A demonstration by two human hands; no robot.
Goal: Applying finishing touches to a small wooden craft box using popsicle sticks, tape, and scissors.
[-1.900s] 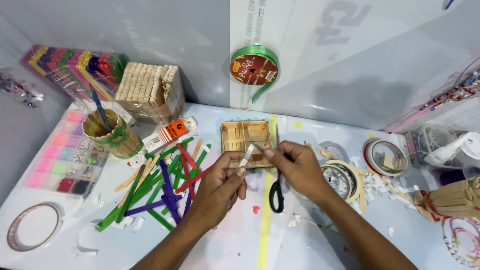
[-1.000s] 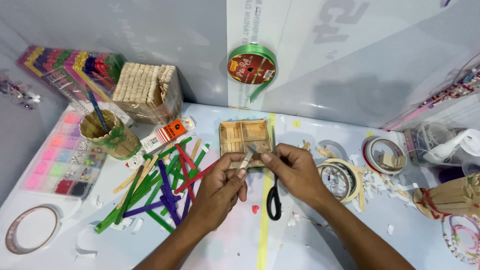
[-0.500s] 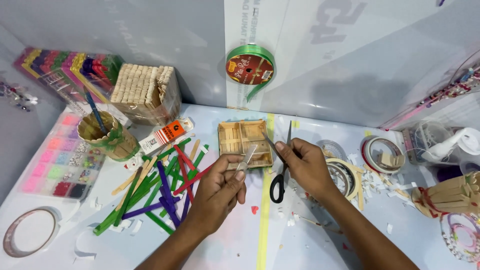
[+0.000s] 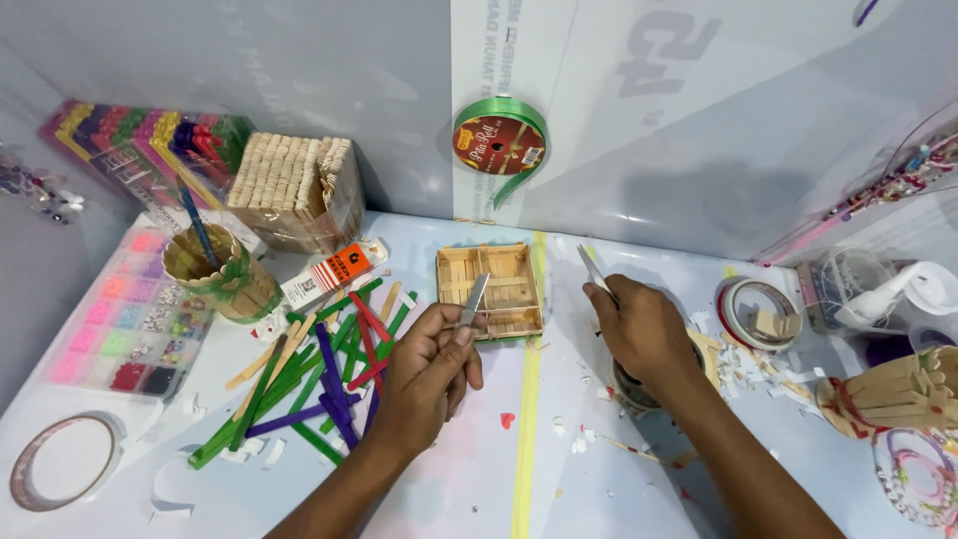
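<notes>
Left hand [image 4: 424,374] pinches a short pale stick piece [image 4: 473,296] between thumb and fingertips, holding it tilted just over the near edge of the tray [image 4: 489,289]. Right hand [image 4: 644,334] is closed around scissors [image 4: 592,268]; only the blade tips show above the fingers, pointing toward the far edge of the tabletop [image 4: 499,479], and the handles are hidden under the palm. The two hands are apart, either side of the yellow line [image 4: 526,419] that runs down the tabletop.

The tray sits near the far edge at the middle, against that line. It is a square box of plain sticks with a floor, four low walls and one divider already in place. Whether its joints are glued cannot be told.

Judgement on progress: the shell of the tray looks built; the piece in the left hand appears trimmed to length but is not yet set in. Fitting it seems to be what is left.

Left of the tray lies a loose heap of coloured sticks [image 4: 319,379], with a glue tube [image 4: 334,271] beyond it. Tape rolls [image 4: 756,311] and paper scraps lie toward the right edge.
</notes>
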